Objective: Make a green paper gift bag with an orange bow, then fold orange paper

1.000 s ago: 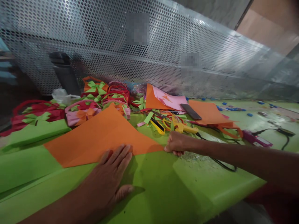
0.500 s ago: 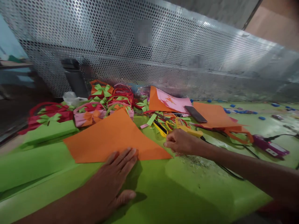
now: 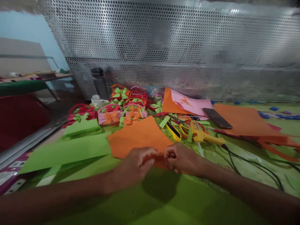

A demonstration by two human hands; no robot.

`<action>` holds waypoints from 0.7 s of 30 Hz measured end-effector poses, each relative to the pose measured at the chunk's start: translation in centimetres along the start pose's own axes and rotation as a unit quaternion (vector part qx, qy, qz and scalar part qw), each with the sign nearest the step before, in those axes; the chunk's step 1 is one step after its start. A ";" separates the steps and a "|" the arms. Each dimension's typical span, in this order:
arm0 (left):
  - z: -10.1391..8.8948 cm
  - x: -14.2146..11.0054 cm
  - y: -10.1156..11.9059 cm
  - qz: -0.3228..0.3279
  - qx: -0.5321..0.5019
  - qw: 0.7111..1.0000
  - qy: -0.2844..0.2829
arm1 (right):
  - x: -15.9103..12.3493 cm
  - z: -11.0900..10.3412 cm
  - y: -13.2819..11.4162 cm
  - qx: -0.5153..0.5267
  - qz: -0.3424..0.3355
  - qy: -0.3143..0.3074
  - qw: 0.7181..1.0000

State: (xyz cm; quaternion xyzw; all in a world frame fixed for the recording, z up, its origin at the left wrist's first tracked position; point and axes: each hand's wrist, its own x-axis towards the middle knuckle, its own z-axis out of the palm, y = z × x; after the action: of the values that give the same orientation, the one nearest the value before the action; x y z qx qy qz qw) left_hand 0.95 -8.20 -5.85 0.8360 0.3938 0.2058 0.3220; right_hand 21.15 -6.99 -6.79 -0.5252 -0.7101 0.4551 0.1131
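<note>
An orange craft sheet [image 3: 140,134] lies on the green table top in front of me, its near edge lifted between my hands. My left hand [image 3: 136,165] has its fingers curled at that near edge, with the thumb close to the fingertips. Beside it, my right hand [image 3: 185,157] is closed in a pinch on the sheet's right part and hides its corner. Past my right hand lie a yellow glue gun [image 3: 203,136] and a yellow-handled cutter [image 3: 173,130]. Light green sheets [image 3: 70,150] rest left of the orange one.
Small handled bags with bows [image 3: 110,115] crowd the back left, near a dark bottle [image 3: 100,84]. Orange and pink sheets [image 3: 192,101] and a dark phone [image 3: 217,117] lie at the back right. A black cord [image 3: 255,159] crosses the right side. Perforated metal [image 3: 131,40] stands behind.
My left hand has gone from lying flat on the orange sheet to curling at its near edge, close to my right hand. The near edge has risen. The view has turned left.
</note>
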 end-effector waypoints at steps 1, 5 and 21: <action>-0.3 0.6 0.0 -0.053 -0.008 0.998 0.026 | 0.0 0.1 0.1 0.002 -0.003 0.008 1.000; -1.1 2.5 0.0 -0.229 -0.043 0.969 -0.079 | -0.2 0.7 0.1 0.016 -0.015 0.036 0.999; 0.2 6.0 0.9 -0.364 -0.009 0.894 -0.260 | -0.1 1.1 0.5 0.085 -0.002 0.030 0.996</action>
State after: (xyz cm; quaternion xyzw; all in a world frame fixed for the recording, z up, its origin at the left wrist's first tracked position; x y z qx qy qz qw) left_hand 5.15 -3.97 -4.86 0.6548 0.5710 -0.1472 0.4728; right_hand 20.78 -7.63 -7.74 -0.5259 -0.6663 0.4973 0.1794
